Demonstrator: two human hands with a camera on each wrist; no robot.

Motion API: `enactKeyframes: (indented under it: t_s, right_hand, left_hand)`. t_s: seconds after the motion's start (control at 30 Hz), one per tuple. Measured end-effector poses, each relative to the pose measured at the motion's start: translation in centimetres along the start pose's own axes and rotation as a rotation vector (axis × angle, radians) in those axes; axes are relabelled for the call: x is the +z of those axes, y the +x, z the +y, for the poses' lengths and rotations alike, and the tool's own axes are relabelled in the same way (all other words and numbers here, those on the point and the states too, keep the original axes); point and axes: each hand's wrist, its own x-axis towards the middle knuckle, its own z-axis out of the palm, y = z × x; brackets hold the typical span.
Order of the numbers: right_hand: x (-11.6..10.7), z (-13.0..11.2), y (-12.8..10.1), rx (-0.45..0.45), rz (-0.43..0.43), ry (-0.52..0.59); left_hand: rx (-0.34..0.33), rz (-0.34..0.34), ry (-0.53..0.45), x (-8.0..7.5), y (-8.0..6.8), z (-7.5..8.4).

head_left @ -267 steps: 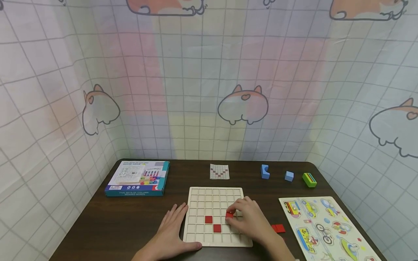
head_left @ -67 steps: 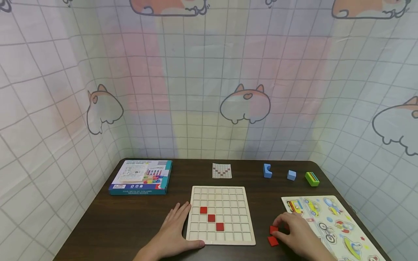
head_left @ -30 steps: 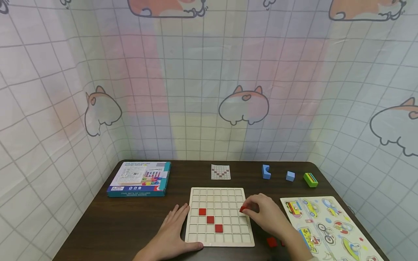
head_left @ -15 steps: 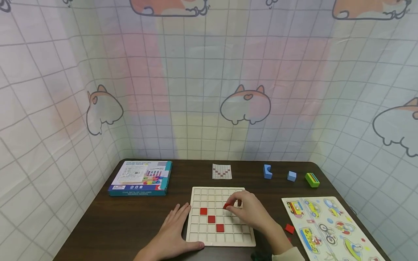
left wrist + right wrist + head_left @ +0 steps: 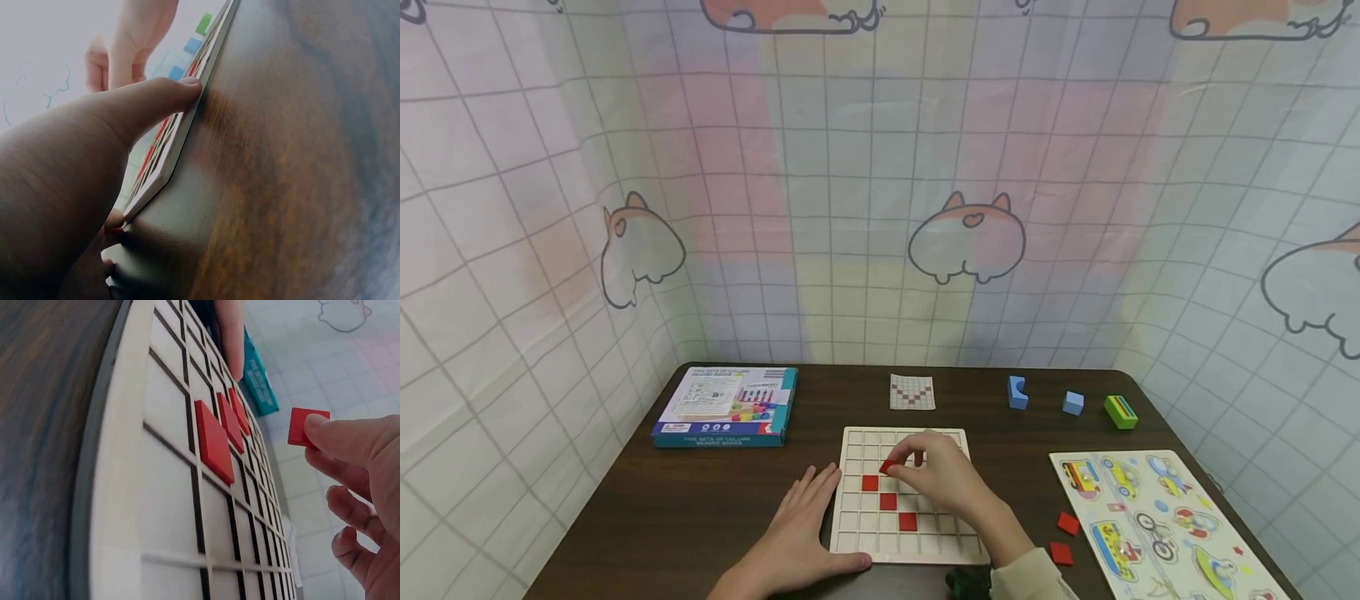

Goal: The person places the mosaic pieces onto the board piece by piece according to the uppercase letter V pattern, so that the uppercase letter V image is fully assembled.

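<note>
Red square tile (image 5: 888, 466) is pinched at the fingertips of the right hand (image 5: 942, 481) and held above the upper cells of the wooden grid board (image 5: 951, 543), apparently clear of its surface. Three red tiles (image 5: 888, 502) are seated in a diagonal on the board. The left hand (image 5: 796, 529) is laid flat, fingers straight, against the board's left edge on the dark table (image 5: 662, 517). Two loose red tiles (image 5: 1064, 537) are seen beside the vehicle puzzle (image 5: 1157, 517).

bare hands (image 5: 805, 533), pale beige right sleeve (image 5: 1026, 579)
</note>
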Motion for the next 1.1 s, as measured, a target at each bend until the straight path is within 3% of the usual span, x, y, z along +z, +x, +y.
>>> enactKeyframes:
  t_s: [0.43,1.1]
  right_hand:
    - [2.1,-0.6,2.3,0.037,-0.04,0.097]
    - [4.7,-1.2,4.3,0.056,-0.09,0.026]
  left_hand:
    - [0.01,0.006,-0.008,-0.2,0.0,-0.2]
    - [0.023,-0.003,-0.01,-0.2,-0.1,0.0]
